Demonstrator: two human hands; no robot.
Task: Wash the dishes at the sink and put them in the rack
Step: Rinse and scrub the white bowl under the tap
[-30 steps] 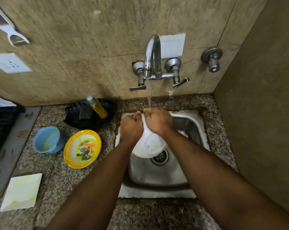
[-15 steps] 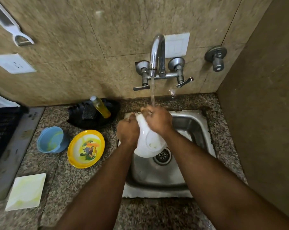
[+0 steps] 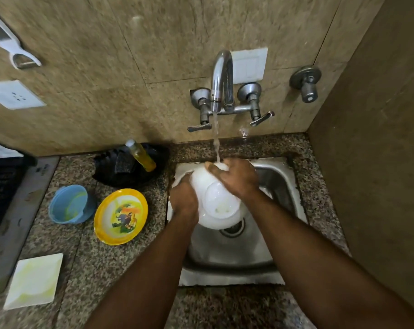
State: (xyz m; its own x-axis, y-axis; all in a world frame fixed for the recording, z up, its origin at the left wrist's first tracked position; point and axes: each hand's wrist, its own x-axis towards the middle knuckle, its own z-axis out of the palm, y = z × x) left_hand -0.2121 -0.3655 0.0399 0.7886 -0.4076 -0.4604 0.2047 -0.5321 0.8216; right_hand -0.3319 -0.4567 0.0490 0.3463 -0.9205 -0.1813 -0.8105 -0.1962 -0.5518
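Note:
A white bowl (image 3: 219, 205) is held bottom-up over the steel sink (image 3: 279, 184), under water running from the tap (image 3: 221, 79). My left hand (image 3: 184, 201) grips the bowl's left rim. My right hand (image 3: 237, 178) lies over its upper right side, fingers curled round the far rim where the stream lands. On the counter to the left stand a yellow plate with a cartoon picture (image 3: 120, 216), a blue cup (image 3: 69, 204) and a white square plate (image 3: 34, 280). The dark rack (image 3: 2, 186) shows at the far left edge.
A black dish (image 3: 127, 176) behind the yellow plate holds a dark sponge and a yellow soap bottle (image 3: 140, 155). A wall rises close on the right. A second valve (image 3: 305, 84), a socket (image 3: 15, 95) and a hanging peeler (image 3: 11, 47) are on the tiled wall.
The bowl has turned in my hands so more of its underside faces me. My left hand slid down the left rim, and my right hand stayed on the far rim.

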